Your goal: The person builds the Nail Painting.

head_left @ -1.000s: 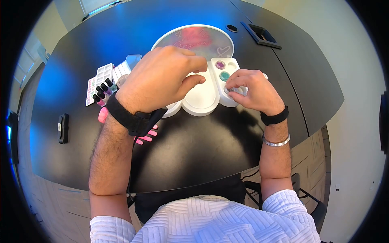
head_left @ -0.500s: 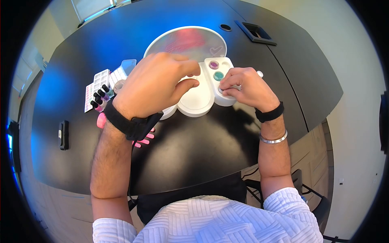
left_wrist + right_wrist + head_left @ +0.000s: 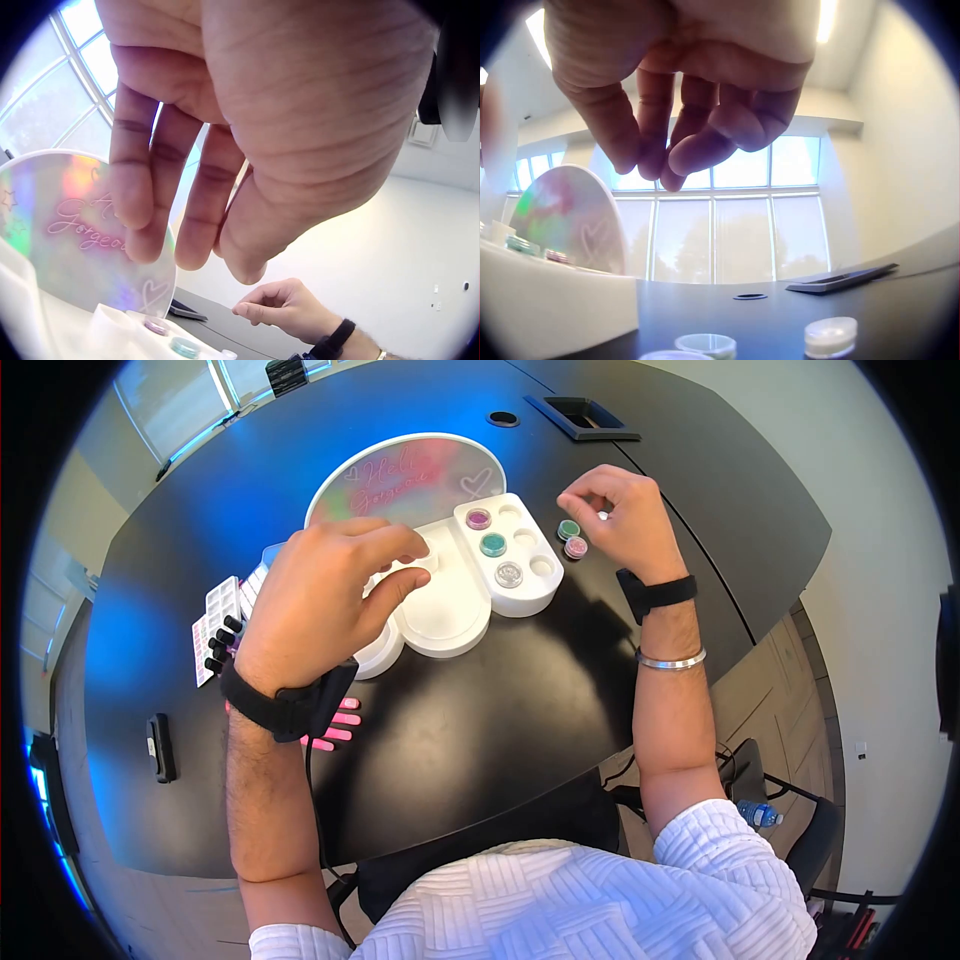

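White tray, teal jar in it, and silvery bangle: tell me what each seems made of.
White tray: probably hard plastic, smooth, judging by its even colour and rounded edges. Teal jar: clear, shiny plastic or glass, I can't tell which; colour shows through. Bangle: likely polished metal, from its silvery shine.

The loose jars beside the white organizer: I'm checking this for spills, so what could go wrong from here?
The right hand is close to the loose green jar and might tip it; how tightly it is closed can't be seen. The pink jar stands right by the green one, so grasping either could nudge the other. In the head view, the cable from the left wristband hangs near the pink pieces and could perhaps catch them.
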The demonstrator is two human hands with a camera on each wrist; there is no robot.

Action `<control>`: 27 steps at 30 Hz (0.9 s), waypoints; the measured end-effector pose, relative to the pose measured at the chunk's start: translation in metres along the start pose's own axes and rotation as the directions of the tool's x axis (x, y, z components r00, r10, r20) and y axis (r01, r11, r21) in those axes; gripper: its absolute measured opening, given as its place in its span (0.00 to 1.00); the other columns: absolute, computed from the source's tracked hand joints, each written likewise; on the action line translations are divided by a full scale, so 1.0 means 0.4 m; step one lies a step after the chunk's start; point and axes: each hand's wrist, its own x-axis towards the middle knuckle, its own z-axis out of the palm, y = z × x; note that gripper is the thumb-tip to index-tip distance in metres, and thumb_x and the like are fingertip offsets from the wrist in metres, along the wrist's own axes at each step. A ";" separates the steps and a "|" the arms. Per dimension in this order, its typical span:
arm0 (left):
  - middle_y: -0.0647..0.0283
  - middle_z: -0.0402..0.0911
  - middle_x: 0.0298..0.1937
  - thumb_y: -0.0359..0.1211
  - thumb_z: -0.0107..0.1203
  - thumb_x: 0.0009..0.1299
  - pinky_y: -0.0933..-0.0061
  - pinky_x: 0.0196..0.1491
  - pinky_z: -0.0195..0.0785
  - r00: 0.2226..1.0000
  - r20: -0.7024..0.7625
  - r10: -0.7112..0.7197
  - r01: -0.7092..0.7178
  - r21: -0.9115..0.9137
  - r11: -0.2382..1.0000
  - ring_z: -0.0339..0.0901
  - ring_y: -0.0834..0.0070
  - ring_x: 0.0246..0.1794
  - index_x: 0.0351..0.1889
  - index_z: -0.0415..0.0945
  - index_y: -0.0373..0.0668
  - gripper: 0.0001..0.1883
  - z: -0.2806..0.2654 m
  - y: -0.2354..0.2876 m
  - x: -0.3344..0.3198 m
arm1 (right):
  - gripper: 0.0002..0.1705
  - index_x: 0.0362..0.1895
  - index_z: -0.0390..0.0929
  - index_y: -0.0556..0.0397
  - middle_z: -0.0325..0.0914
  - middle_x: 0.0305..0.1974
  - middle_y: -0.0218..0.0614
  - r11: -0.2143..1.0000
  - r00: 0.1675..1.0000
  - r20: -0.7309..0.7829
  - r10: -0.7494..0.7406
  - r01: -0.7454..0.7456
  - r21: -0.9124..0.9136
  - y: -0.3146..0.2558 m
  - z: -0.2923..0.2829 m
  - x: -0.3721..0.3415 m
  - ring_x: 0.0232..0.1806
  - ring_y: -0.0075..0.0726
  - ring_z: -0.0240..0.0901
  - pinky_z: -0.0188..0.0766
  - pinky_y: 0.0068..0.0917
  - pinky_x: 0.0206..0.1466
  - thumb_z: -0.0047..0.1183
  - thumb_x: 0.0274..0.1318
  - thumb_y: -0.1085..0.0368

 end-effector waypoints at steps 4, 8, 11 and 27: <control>0.53 0.91 0.41 0.32 0.72 0.75 0.59 0.41 0.84 1.000 0.011 0.010 -0.010 0.001 1.000 0.91 0.58 0.41 0.47 0.88 0.36 0.10 -0.001 0.004 0.001 | 0.07 0.38 0.93 0.54 0.89 0.34 0.38 0.992 0.997 -0.043 0.069 -0.074 -0.105 0.048 0.005 -0.001 0.30 0.41 0.84 0.82 0.37 0.39 0.74 0.60 0.64; 0.53 0.91 0.41 0.32 0.72 0.75 0.60 0.41 0.84 1.000 0.007 0.010 -0.010 0.004 1.000 0.91 0.57 0.40 0.47 0.88 0.36 0.10 -0.003 0.005 0.001 | 0.07 0.43 0.94 0.51 0.91 0.38 0.39 0.970 0.988 -0.009 0.157 -0.156 -0.186 0.093 0.022 -0.009 0.36 0.49 0.88 0.85 0.42 0.46 0.71 0.62 0.65; 0.53 0.91 0.41 0.32 0.72 0.75 0.60 0.41 0.84 1.000 0.004 0.008 -0.008 -0.001 1.000 0.91 0.57 0.41 0.47 0.88 0.35 0.10 -0.003 0.006 0.000 | 0.09 0.46 0.94 0.49 0.93 0.41 0.41 0.961 0.977 0.009 0.214 -0.209 -0.180 0.111 0.029 -0.010 0.42 0.52 0.91 0.86 0.43 0.50 0.70 0.63 0.65; 0.54 0.91 0.41 0.33 0.72 0.76 0.60 0.41 0.84 1.000 0.007 0.008 -0.008 -0.008 1.000 0.91 0.58 0.42 0.47 0.88 0.36 0.10 -0.005 0.008 0.002 | 0.26 0.62 0.87 0.58 0.93 0.49 0.46 0.897 0.860 0.298 0.414 -0.329 -0.296 0.057 0.059 -0.019 0.45 0.45 0.93 0.86 0.41 0.53 0.74 0.63 0.62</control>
